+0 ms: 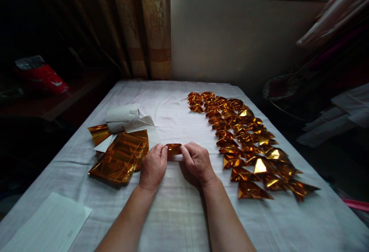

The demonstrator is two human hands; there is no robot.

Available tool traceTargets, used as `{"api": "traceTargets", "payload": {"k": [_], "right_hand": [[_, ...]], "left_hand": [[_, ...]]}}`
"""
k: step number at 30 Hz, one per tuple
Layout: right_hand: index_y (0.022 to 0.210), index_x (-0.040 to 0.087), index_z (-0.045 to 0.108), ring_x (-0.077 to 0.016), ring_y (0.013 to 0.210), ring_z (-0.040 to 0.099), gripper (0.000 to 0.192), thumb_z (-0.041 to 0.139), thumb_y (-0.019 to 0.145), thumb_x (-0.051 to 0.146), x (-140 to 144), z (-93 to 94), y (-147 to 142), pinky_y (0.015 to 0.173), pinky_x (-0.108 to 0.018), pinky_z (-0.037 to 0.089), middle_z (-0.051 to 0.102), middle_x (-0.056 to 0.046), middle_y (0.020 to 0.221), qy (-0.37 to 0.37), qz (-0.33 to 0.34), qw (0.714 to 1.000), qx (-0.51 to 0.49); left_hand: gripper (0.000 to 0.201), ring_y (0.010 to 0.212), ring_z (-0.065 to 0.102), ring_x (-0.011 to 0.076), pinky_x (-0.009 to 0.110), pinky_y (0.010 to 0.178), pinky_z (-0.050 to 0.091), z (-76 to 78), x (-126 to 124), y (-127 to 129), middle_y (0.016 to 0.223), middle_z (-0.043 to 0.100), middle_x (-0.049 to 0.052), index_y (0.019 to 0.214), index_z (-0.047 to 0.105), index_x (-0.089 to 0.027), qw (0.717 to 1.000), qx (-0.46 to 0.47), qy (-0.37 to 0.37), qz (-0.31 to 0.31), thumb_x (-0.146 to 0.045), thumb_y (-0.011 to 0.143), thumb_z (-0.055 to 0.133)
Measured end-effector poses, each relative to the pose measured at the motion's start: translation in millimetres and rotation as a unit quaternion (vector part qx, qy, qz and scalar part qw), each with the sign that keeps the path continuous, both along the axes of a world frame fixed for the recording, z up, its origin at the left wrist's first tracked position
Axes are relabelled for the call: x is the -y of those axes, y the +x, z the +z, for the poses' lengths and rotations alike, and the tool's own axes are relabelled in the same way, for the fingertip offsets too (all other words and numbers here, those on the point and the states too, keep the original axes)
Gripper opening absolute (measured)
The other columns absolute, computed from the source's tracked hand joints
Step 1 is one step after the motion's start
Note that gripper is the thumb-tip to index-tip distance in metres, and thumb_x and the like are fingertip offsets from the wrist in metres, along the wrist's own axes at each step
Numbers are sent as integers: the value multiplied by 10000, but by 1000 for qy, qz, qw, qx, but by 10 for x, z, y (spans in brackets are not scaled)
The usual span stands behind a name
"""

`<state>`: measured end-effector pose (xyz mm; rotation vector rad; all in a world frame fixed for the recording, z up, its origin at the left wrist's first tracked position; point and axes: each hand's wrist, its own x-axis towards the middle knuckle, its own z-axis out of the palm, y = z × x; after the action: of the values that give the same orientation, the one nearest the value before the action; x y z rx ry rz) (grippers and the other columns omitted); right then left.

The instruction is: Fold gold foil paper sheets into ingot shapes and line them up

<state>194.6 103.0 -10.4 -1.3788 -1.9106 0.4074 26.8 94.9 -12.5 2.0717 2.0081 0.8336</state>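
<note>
Between my two hands is a small folded piece of gold foil paper (174, 149), held a little above the white cloth. The fingers of my left hand (153, 166) are closed on its left end. My right hand (198, 162) pinches the right end between thumb and fingers. Just left of my left hand lies a stack of flat gold foil sheets (117, 158). To the right of my right hand, several folded gold foil pieces (248, 190) stand in rows running toward the far side.
A white paper roll (122, 116) lies behind the foil stack. A pale sheet (49, 223) rests on the cloth (173, 221) at near left. Beyond are a curtain (155, 21) and a wall (225, 40). A red bag (43, 76) sits on a side surface, left.
</note>
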Motion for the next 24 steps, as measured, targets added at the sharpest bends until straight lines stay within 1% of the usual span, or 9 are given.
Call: {"api": "traceTargets", "payload": {"k": [6, 12, 16, 19, 22, 24], "right_hand": [[695, 208, 630, -127, 665, 581, 408, 379, 982, 354, -13, -24, -3, 672, -212, 405, 641, -30, 697, 0, -13, 1000, 4], [680, 204, 614, -124, 647, 571, 402, 380, 977, 342, -14, -22, -22, 658, -215, 397, 627, -26, 684, 3, 5, 1000, -5], [659, 205, 600, -121, 624, 557, 413, 379, 978, 348, -21, -29, -17, 637, -215, 388, 617, -20, 664, 2, 3, 1000, -6], [675, 205, 612, -123, 642, 573, 405, 381, 976, 348, -25, -42, -11, 651, -213, 398, 636, -26, 682, -4, 0, 1000, -5], [707, 207, 628, -126, 656, 589, 358, 414, 957, 348, -18, -27, -10, 658, -216, 406, 660, -26, 706, -6, -19, 1000, -3], [768, 209, 639, -121, 615, 578, 267, 481, 919, 362, -7, 6, -9, 630, -216, 405, 662, -8, 702, -16, -47, 999, -12]], "left_hand": [[230, 693, 641, 169, 245, 617, 374, -7, 11, 7, 725, 676, 19, 790, 587, -207, 1000, -3, -10, -8, -256, 956, 435], [249, 701, 648, 172, 247, 624, 382, -1, 2, -9, 740, 688, 27, 781, 584, -207, 1000, 1, -9, -9, -254, 963, 420], [254, 699, 651, 171, 247, 615, 378, -21, 6, -14, 734, 686, 25, 778, 579, -209, 1000, 2, -4, -18, -259, 966, 416], [249, 697, 648, 169, 245, 613, 375, -40, 9, -12, 736, 683, 23, 783, 572, -213, 1000, 10, 3, -18, -269, 967, 415], [254, 697, 645, 171, 247, 616, 375, -43, 8, -8, 720, 674, 20, 771, 556, -215, 1000, 21, 4, -13, -280, 968, 409], [256, 695, 642, 175, 250, 618, 377, -34, 5, -4, 718, 672, 21, 766, 550, -216, 1000, 25, 1, -8, -288, 966, 407]]}}
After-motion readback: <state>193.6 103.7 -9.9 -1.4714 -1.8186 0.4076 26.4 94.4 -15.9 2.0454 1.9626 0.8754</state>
